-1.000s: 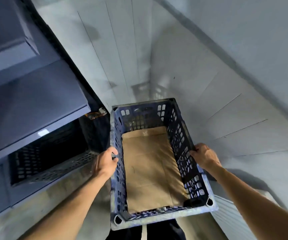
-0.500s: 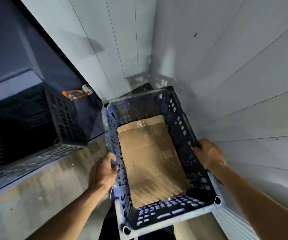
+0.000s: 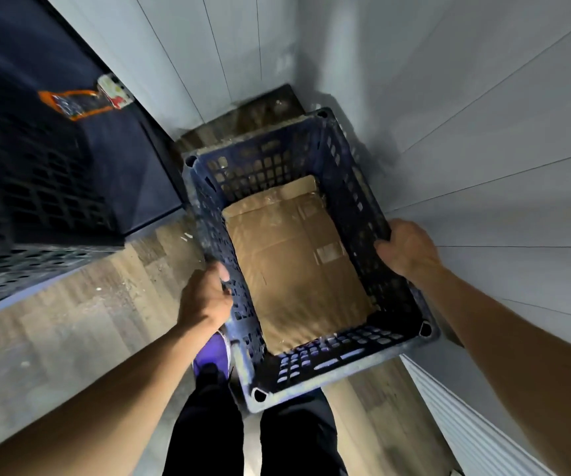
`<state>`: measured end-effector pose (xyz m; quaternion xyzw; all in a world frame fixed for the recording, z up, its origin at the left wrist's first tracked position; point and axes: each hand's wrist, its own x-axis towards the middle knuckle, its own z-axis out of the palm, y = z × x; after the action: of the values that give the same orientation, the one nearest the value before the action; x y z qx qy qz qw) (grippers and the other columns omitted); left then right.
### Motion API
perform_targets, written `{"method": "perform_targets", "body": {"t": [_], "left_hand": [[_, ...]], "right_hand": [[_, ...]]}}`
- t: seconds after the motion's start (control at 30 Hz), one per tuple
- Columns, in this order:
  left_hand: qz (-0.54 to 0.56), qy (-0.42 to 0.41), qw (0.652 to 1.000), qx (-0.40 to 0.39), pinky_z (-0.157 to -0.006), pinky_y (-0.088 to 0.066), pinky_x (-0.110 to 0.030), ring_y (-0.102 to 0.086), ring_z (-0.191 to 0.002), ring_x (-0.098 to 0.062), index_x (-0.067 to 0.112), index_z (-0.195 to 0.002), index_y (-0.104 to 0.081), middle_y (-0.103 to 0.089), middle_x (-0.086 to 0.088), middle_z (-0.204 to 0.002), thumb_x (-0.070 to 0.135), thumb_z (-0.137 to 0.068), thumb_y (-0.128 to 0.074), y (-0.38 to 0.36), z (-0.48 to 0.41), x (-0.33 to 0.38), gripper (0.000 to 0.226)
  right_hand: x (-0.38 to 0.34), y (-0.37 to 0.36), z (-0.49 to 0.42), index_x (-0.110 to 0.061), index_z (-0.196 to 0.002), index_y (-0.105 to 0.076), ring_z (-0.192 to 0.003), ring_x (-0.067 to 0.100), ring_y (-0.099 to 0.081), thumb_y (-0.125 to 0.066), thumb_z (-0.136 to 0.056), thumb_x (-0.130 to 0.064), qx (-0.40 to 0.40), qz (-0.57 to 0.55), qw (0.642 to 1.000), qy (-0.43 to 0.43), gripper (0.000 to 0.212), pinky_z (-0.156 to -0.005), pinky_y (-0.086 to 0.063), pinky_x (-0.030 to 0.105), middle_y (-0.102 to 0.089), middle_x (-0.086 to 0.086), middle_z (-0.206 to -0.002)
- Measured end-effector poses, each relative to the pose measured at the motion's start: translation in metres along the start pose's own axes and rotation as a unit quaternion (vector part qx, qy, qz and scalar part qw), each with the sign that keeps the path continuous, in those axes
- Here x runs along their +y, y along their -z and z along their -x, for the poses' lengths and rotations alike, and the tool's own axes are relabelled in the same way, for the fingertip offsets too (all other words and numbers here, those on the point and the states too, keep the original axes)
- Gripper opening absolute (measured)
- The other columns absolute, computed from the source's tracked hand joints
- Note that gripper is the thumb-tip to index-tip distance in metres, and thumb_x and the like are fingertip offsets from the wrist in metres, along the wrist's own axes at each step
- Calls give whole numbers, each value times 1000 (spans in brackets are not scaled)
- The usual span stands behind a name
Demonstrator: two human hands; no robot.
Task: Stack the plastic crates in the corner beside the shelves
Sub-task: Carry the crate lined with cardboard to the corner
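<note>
A person carries a blue plastic crate (image 3: 311, 255) lined with cardboard (image 3: 294, 266), left hand (image 3: 205, 300) clasping one long rim and right hand (image 3: 408, 249) closed on the other. Ahead of both hands lies the bare floor corner (image 3: 263, 108), with shelves (image 3: 54, 187) beyond the left hand. No crate is set down there yet; apparently the stacking is only starting.

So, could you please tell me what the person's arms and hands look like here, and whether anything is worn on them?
Both forearms are bare right to the picture's lower edge: no sleeves show. The left hand and the right hand wear no gloves, and no watch, band or ring can be made out, though the picture is slightly blurred. No markings are visible on either arm.
</note>
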<state>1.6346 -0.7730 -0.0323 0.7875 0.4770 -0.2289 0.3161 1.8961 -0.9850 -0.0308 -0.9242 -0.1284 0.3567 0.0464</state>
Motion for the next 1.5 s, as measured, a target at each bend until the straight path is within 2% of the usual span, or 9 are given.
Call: {"method": "perform_targets", "body": {"t": [0.17, 0.33, 0.5, 0.67, 0.83, 1.07, 1.3, 1.37, 1.5], "left_hand": [[29, 19, 999, -18, -66, -45, -22, -64, -80, -22, 16, -106, -62, -67, -7, -102, 9, -87, -63, -34, 0, 15, 20], [54, 34, 998, -9, -48, -34, -11, -59, -70, -15, 12, -109, -59, -68, -7, -99, 8, -90, -62, -53, -10, 23, 20], [57, 23, 998, 13, -51, -37, -12, -57, -69, -15, 12, -112, -57, -66, -5, -100, 15, -90, -65, -63, -17, 32, 24], [57, 49, 997, -18, -60, -54, -30, -66, -75, -27, 22, -112, -52, -63, -16, -104, 32, -87, -68, -71, -16, 38, 31], [61, 21, 996, -61, -67, -52, -27, -65, -81, -22, 24, -117, -53, -62, -12, -114, 37, -87, -67, -77, -15, 40, 35], [40, 25, 995, -87, -68, -59, -34, -66, -77, -26, 23, -117, -47, -57, -15, -114, 34, -89, -65, -81, -15, 48, 35], [-4, 22, 997, -74, -73, -57, -35, -63, -79, -25, 19, -118, -48, -54, -15, -113, 29, -90, -65, -82, -15, 35, 34], [-22, 26, 996, -87, -74, -54, -33, -61, -82, -26, 18, -123, -46, -47, -16, -117, 32, -91, -63, -81, -8, 36, 39], [-25, 18, 994, -102, -76, -53, -33, -62, -85, -27, 21, -126, -45, -47, -15, -119, 38, -89, -64, -77, -4, 41, 45]], "right_hand": [[9, -19, -14, -5, -111, -55, -94, 34, -57, -60, -86, -23, -1, -4, 1000, -24, 30, -80, -53, 41, -54, 20, -109], [14, -25, -29, -8, -124, -50, -101, 37, -56, -60, -85, -27, -6, 2, 1000, -30, 45, -87, -53, 45, -50, 22, -119], [15, -26, -39, -9, -134, -42, -108, 39, -54, -62, -84, -29, 6, -31, 999, -6, 57, -92, -50, 43, -51, 23, -122], [17, -29, -40, -17, -142, -32, -112, 38, -54, -56, -77, -41, -6, -52, 999, -1, 74, -92, -52, 49, -51, 21, -126], [28, -24, -44, -20, -144, -34, -113, 37, -52, -56, -80, -36, 14, -66, 998, -2, 69, -96, -49, 49, -50, 20, -126], [45, -24, -31, -19, -150, -25, -136, 32, -33, -62, -82, -25, 7, -38, 998, 43, 77, -110, -36, 50, -34, 13, -150], [52, -11, -38, -23, -137, -47, -110, 25, -56, -64, -74, -41, -36, -147, 988, -28, 68, -94, -50, 38, -57, 7, -127], [53, -19, -35, -25, -139, -43, -117, 28, -53, -59, -66, -51, -29, -138, 990, -30, 79, -98, -49, 43, -54, 8, -132], [57, -29, -31, -25, -145, -34, -129, 33, -41, -62, -70, -47, -33, -102, 994, -24, 83, -105, -42, 49, -42, 10, -143]]}}
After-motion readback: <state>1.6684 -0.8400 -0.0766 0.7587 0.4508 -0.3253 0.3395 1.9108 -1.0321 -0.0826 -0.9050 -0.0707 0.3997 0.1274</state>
